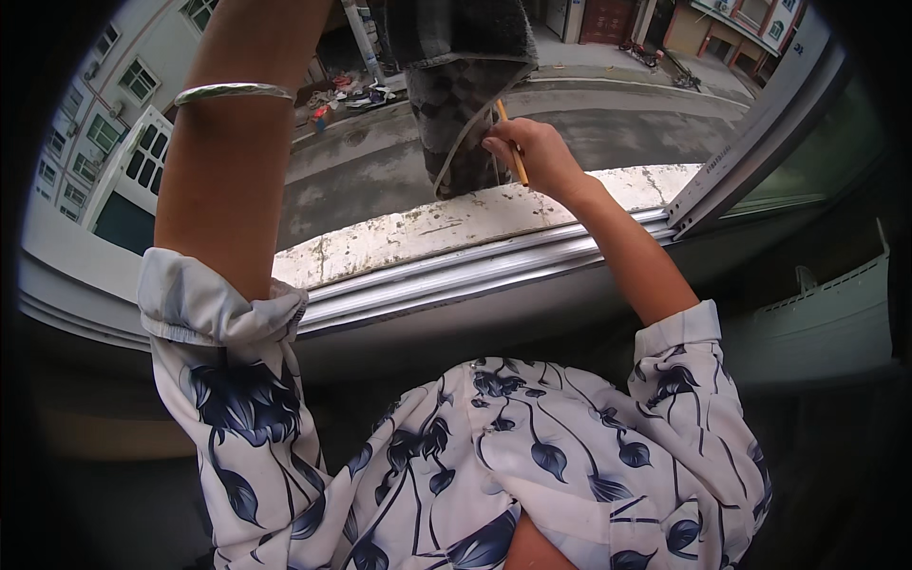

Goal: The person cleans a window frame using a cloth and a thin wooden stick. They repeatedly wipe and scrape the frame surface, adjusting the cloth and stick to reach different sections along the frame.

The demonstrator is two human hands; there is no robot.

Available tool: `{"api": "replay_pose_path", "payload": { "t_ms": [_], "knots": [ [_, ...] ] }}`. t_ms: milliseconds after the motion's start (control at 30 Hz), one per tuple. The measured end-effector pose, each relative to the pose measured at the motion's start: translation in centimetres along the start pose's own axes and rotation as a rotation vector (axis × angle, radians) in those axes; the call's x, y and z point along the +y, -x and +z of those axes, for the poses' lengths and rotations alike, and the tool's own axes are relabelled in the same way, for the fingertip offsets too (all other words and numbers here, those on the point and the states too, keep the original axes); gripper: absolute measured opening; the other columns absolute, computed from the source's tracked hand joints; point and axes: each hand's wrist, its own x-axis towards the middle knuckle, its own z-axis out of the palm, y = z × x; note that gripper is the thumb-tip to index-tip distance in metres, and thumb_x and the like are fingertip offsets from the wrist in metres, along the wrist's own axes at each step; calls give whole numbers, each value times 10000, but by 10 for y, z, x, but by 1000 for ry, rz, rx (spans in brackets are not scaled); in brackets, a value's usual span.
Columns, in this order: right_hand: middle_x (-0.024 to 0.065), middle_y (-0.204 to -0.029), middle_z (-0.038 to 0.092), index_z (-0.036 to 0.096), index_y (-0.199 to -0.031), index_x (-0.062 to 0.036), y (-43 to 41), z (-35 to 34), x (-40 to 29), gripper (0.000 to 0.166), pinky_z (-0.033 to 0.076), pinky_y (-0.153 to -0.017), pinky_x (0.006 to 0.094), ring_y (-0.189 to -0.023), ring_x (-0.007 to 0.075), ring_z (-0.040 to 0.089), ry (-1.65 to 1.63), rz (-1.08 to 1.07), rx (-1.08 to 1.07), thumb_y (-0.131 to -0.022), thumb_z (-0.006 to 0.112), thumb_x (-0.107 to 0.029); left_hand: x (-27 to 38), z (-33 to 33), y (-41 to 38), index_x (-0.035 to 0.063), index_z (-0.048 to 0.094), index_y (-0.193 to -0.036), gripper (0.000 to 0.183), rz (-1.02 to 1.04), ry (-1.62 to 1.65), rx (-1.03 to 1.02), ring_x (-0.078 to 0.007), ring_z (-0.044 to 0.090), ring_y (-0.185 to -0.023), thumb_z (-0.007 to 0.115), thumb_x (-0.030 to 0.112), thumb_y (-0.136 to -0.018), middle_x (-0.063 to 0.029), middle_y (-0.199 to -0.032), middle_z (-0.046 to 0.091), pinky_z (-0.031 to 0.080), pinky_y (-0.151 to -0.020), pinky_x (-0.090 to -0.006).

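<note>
A dark, plush-looking patterned cloth [456, 107], perhaps a mat, hangs outside the open window above the street. Its upper part is folded over, and a pale edge [470, 132] runs slantwise down it. My right hand [531, 149] grips a thin yellow stick [522, 171] at the cloth's right side. The stick tilts, its lower end just above the outer sill. Whether my fingertips also pinch the cloth, I cannot tell. My left forearm [224, 171], with a silver bangle [235, 91], reaches up past the top of the picture; the left hand is out of view.
The weathered white outer sill [420, 228] and the metal window track [456, 267] cross before me. A sliding window frame [755, 135] stands at the right. Below lies a street [605, 114] with a pile of assorted items [356, 92] beside a pole [363, 43].
</note>
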Motion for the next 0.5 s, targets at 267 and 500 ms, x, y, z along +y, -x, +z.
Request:
{"api": "replay_pose_path", "payload": {
  "t_ms": [267, 500],
  "knots": [
    [206, -874, 692, 717, -960, -42, -9, 41, -62, 374, 513, -754, 458, -879, 412, 668, -155, 23, -245, -786, 825, -355, 40, -14, 19, -78, 427, -1453, 676, -110, 20, 27, -195, 652, -773, 402, -170, -783, -170, -1203, 595, 588, -659, -277],
    [197, -779, 653, 689, -883, -73, -9, -35, -20, 47, 525, -674, 449, -753, 390, 660, 161, -76, 296, -884, 652, -101, 95, -67, 42, -30, 388, -1485, 680, -16, -17, 46, -217, 667, -805, 408, -153, -816, -126, -1156, 598, 593, -678, -309]
  ]
}}
